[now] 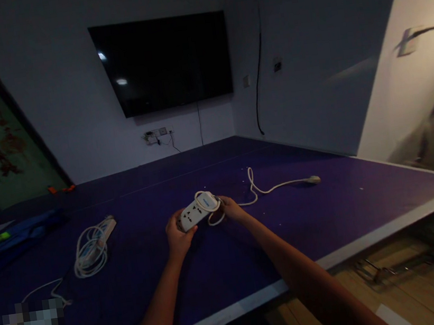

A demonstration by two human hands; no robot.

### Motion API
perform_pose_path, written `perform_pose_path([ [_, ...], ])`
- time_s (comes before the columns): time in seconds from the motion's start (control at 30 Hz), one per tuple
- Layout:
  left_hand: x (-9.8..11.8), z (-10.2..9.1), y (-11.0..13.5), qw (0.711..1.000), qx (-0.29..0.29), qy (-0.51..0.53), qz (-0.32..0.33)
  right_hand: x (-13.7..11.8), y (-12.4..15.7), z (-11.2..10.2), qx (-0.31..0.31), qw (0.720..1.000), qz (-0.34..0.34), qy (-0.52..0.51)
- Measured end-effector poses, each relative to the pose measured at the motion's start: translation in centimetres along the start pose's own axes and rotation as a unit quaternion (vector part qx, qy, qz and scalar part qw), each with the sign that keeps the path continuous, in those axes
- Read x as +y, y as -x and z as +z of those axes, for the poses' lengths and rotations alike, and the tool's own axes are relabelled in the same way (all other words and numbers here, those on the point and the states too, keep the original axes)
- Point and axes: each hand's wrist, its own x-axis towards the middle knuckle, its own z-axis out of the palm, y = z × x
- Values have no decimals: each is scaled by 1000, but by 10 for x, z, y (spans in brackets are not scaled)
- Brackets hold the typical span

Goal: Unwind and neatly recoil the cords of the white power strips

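A white power strip (194,215) is held tilted just above the purple table (314,229). My left hand (179,237) grips its near left end, thumb along the lower edge. At the other end my right hand (230,208) is closed around the white cord, part of which loops over the strip. From there the cord (252,184) trails to the right across the table and ends in a plug (314,179). The fingertips of my right hand are partly hidden behind the cord and strip.
Left of my hands lies a second power strip (108,230) with its cord coiled (91,269) around it. Blue fabric (22,233) rests at the far left. A television (172,62) hangs on the wall, and a dark cable (260,71) dangles at the corner.
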Motion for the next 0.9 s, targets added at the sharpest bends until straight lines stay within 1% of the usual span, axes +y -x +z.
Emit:
perform_pose_path([
  [0.1,-1,-1,-1,998,44,25,-36,1,2,9,-17,999,40,-15],
  [0.17,-2,-1,-1,996,67,34,-55,1,4,13,-28,998,49,-32],
  [0.3,0,-1,-2,986,97,87,-105,2,6,20,-60,995,33,-74],
  [0.4,2,-2,-2,976,122,116,-140,7,7,28,-71,995,18,-63],
  [0.5,3,-3,-3,967,154,123,-159,11,9,36,-75,997,-7,4],
  [0.6,0,-5,-4,959,188,117,-174,8,12,42,-93,989,-59,103],
  [0.73,-8,-7,-5,952,224,90,-185,-1,18,47,-93,956,-128,249],
  [0.8,-12,-7,-5,951,231,74,-193,-7,20,48,-94,936,-139,311],
  [0.9,-17,-8,-5,948,237,44,-208,-15,23,49,-105,903,-131,395],
])
